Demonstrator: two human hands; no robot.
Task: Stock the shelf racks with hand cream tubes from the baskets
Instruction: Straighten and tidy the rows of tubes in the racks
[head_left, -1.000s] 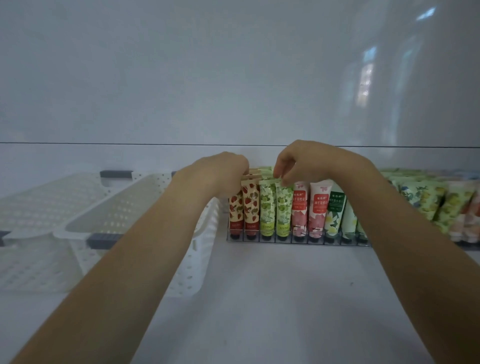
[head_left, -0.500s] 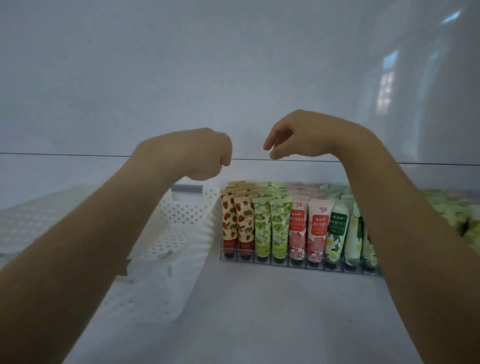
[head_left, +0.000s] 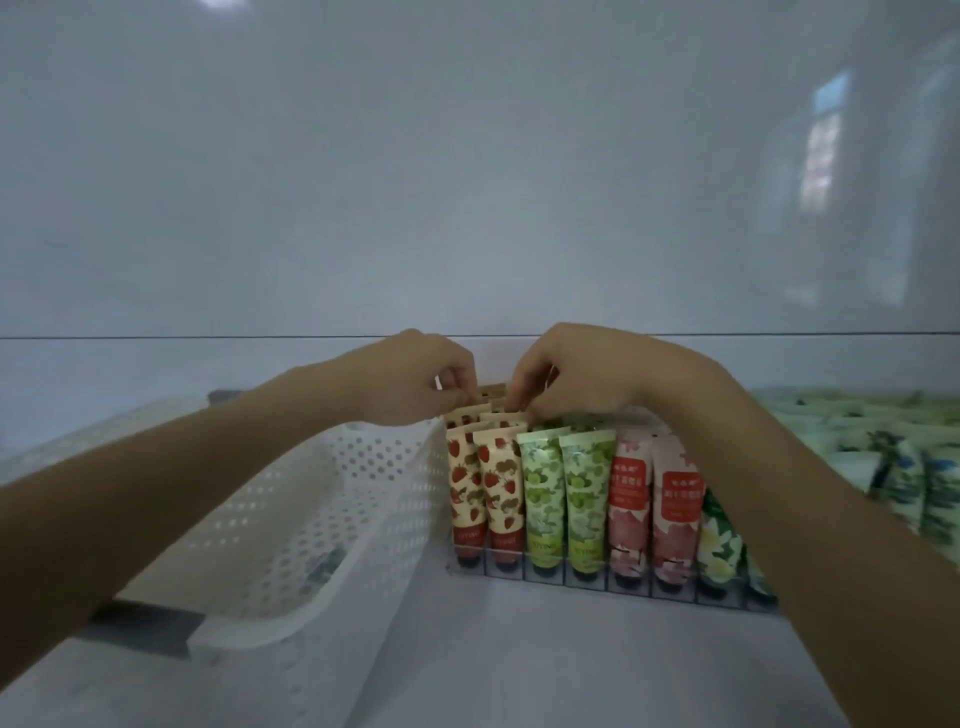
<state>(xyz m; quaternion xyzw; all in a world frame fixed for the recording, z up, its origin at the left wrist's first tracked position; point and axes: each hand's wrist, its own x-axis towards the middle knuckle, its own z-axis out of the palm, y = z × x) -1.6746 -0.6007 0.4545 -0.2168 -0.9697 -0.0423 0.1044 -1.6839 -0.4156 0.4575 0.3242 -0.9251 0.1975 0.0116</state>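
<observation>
A clear shelf rack (head_left: 597, 581) holds upright hand cream tubes in columns: strawberry tubes (head_left: 467, 486), green grape tubes (head_left: 540, 493), pink tubes (head_left: 629, 493) and white-flower tubes (head_left: 719, 548). Both hands are at the back rows of the strawberry columns. My left hand (head_left: 415, 382) has its fingers curled and pinches the crimped top of a strawberry tube. My right hand (head_left: 571, 376) pinches a strawberry tube top just beside it. One beige tube top (head_left: 491, 389) shows between the two hands. My right forearm hides the rack's right end.
A white perforated basket (head_left: 311, 519) with a grey handle (head_left: 140, 626) stands against the rack's left side, and a second basket lies further left. More floral tubes (head_left: 893, 467) fill a rack on the right. A white wall rises behind the shelf.
Both hands were raised above the rack half a second ago. They have come back down onto the rear strawberry tubes and now pinch their tops.
</observation>
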